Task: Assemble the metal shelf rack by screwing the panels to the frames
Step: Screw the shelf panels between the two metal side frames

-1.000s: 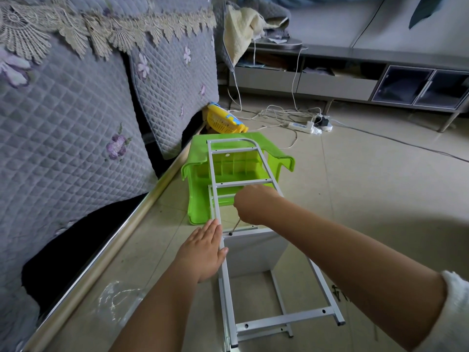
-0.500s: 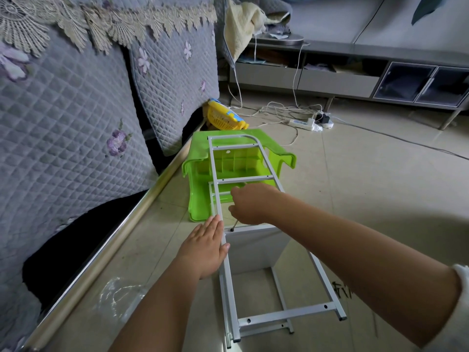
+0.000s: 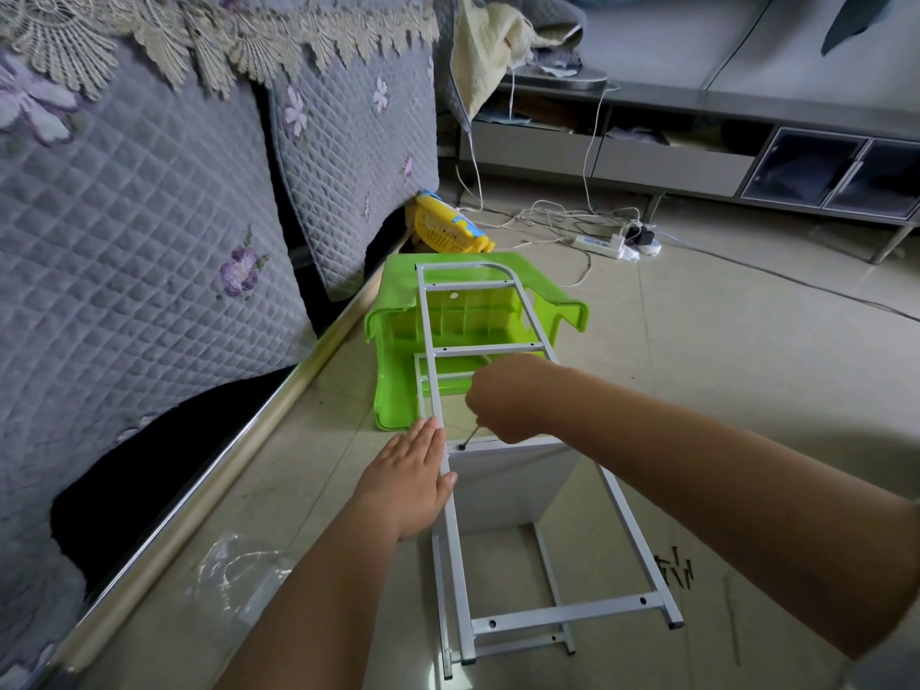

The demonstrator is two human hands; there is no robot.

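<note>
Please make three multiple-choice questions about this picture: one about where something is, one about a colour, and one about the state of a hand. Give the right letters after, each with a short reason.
1. Where do the loose dark screws lie?
A. on the floor, right of the white frame
B. inside the green stool
C. on the sofa cover

2. What colour is the tipped plastic stool behind the frame?
A. blue
B. green
C. red

3. How is the left hand?
A. gripping a screwdriver
B. curled into an empty fist
C. flat, fingers straight, against the frame's left rail

Answers:
1 A: the screws are scattered on the tiles beside the right rail.
2 B: the stool is bright green.
3 C: the fingers lie straight along the rail; the right hand holds the screwdriver.
</note>
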